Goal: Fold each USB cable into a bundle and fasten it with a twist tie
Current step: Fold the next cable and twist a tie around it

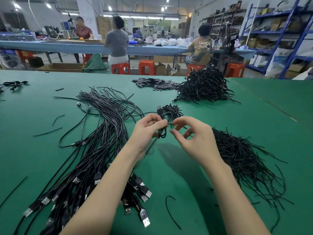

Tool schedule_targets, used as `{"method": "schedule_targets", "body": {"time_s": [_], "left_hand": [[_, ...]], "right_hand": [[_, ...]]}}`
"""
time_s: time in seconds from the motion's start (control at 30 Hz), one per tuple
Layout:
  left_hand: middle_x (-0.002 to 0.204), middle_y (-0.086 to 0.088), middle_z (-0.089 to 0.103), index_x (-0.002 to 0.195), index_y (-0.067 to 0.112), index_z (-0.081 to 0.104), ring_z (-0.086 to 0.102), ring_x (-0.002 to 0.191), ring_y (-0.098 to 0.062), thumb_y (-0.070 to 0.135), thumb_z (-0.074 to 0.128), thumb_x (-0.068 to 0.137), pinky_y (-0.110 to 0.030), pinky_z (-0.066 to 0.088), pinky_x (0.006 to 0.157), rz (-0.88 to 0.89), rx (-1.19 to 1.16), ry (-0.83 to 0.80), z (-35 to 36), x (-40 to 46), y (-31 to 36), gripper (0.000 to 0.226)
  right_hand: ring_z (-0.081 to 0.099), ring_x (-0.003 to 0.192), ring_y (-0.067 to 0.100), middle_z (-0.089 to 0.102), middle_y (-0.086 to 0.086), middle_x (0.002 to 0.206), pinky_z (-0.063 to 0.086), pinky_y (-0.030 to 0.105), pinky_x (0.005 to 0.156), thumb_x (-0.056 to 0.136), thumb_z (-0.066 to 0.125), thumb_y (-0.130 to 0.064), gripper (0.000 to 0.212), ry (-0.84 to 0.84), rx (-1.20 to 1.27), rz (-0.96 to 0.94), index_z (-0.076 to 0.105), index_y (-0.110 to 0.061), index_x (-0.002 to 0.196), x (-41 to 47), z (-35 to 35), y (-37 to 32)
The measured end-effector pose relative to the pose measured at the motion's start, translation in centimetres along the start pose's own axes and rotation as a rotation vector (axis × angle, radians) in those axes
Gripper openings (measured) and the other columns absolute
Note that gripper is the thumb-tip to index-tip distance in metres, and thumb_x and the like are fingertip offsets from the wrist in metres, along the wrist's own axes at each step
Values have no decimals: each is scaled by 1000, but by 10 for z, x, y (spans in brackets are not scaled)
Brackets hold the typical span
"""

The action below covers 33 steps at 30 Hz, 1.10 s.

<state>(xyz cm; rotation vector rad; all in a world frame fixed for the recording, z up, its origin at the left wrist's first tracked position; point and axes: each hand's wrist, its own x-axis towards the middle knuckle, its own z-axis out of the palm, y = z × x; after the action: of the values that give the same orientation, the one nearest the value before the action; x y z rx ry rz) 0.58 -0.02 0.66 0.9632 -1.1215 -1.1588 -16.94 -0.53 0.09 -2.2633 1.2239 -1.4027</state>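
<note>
Folded cable (163, 128) held up mid-frame, squeezed in left hand (148, 127). Right hand (191, 133) pinching twist tie (171, 125) at the middle, likely mid-twist. Small heap of tied bundles (172, 110) just behind, bigger heap (205, 87) upper right. Many loose cables (94, 150) left on green desk (254, 116), spare ties (240, 155) at right. Lots left.

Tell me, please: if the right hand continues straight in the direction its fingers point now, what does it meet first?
Probably the folded cable bundle that the left hand holds. The right hand points left toward it, its fingertips already at the twist tie around it.
</note>
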Motion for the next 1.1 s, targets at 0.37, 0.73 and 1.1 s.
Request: {"method": "schedule_targets", "body": {"time_s": [0.37, 0.73, 1.1], "left_hand": [[77, -1, 59, 82, 19, 60, 50, 68, -9, 10, 73, 87, -15, 39, 60, 39, 96, 21, 3, 0, -4, 16], [76, 6, 65, 78, 21, 62, 58, 74, -9, 19, 74, 87, -30, 43, 76, -79, 90, 31, -2, 0, -10, 15], [82, 11, 64, 85, 26, 62, 55, 75, -4, 17, 74, 88, -20, 43, 71, 24, 114, -54, -1, 0, -13, 15]], "right_hand": [[51, 42, 7, 61, -4, 66, 31, 13, 37, 92, 66, -14, 12, -127, 1021, 1012, 67, -14, 80, 5, 12, -21], [57, 52, 4, 68, -17, 83, 48, 26, 54, 88, 76, -38, 4, 176, -227, -9, 75, -35, 91, -16, 20, -5], [38, 40, 3, 53, -4, 58, 22, 13, 34, 79, 74, -16, 12, -133, 1205, 1033, 76, -11, 69, -2, 18, -6]]}}
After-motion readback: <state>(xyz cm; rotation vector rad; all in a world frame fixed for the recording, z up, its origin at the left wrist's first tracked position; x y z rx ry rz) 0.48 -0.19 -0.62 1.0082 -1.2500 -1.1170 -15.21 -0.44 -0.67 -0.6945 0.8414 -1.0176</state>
